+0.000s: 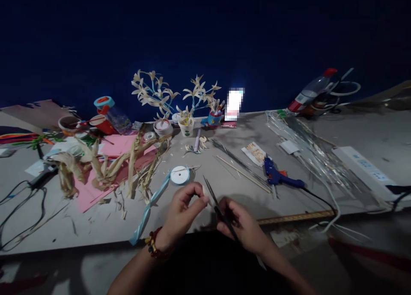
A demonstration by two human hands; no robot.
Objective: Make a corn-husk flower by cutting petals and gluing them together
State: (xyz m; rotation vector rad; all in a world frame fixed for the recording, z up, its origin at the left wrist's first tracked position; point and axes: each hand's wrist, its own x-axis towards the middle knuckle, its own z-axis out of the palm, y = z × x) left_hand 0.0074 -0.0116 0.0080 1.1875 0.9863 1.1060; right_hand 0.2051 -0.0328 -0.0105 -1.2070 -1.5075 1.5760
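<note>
A small pale piece of husk [206, 192] is pinched between the thumb and forefinger of my left hand [186, 209], which wears a beaded bracelet [154, 242]. My right hand [239, 222] grips dark scissors [215, 199], their blades pointing up and left beside the pale piece. Just above my left hand lies a white ribbon spool [180, 175], and light blue ribbon [150, 207] trails from around it to the table's front edge. Dried husks [104, 171] lie over pink sheets [85, 196] on the left.
Husk flowers [154, 93] stand in cups at the back near a lit phone [234, 104]. On the right are a blue glue gun [282, 178], a wooden stick [242, 173], wires, plastic wrapping [314, 153], a power strip [366, 168] and a bottle [310, 91].
</note>
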